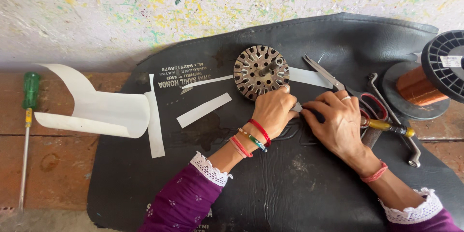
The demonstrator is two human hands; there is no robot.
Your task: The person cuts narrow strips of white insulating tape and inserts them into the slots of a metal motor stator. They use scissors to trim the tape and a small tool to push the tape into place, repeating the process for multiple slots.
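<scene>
My left hand and my right hand meet on the black mat just in front of a round slotted metal core. Between their fingertips they pinch a small white paper strip. The left hand's fingers touch the core's near rim. The core lies flat with a short shaft at its centre. Bangles circle the left wrist, a red thread the right.
Scissors, a yellow-handled tool and a metal crank tool lie right of my hands. A copper wire spool stands at far right. Cut paper strips, a curled white sheet and a green screwdriver lie left.
</scene>
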